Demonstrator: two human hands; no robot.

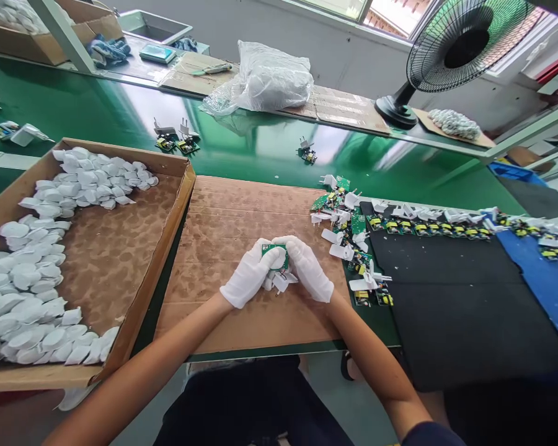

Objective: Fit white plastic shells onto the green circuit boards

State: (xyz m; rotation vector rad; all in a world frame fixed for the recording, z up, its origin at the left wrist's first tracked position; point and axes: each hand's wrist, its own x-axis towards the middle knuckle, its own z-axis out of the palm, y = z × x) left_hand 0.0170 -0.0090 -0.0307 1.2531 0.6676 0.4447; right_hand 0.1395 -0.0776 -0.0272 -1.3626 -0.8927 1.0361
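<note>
A green circuit board (283, 259) with a white round pad on its face is held between my two white-gloved hands, over the brown cardboard sheet (242, 210). My left hand (251, 272) is closed on the board's left side, its thumb lying on the white pad. At the board's right edge, the fingers of my right hand (309, 267) close on it too. A white plug piece (283, 282) with thin wires hangs just under the board, between the hands. The fingertips behind the board are hidden.
To the left stands a shallow cardboard box (186, 186) with many white pads (32, 272). Circuit boards with white plugs (348, 235) pile at the sheet's right edge, and a row of them (428, 226) runs along a black mat (446, 297). A fan (467, 46) stands behind.
</note>
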